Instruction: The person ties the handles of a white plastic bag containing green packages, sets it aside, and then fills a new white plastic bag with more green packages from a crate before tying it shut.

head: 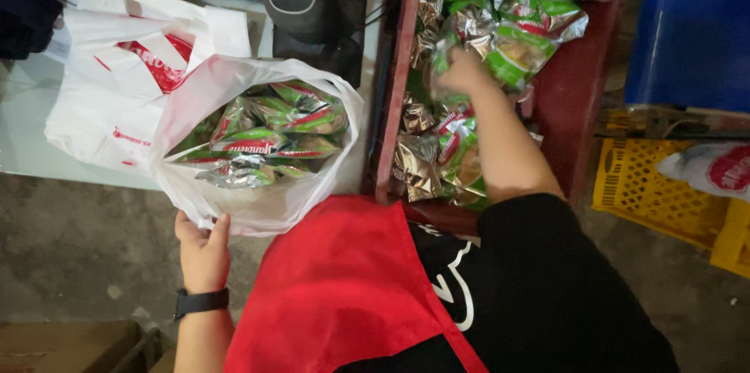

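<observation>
Your left hand (201, 252) pinches the near rim of the white plastic bag (205, 92), holding it open; it is already heaped with green-and-silver snack packets (262, 139). Your right hand (461, 72) reaches into the red crate (582, 84) on the right and closes on a packet there, though blur hides how firmly. The thin rim could slip from your pinch, so the loaded bag may sag and spill packets onto the floor.

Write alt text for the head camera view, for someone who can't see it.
Seen from above, a person's left hand holds open a white plastic bag filled with green and silver snack packets, while the right hand reaches among more packets in a red crate. A red apron fills the foreground.
</observation>
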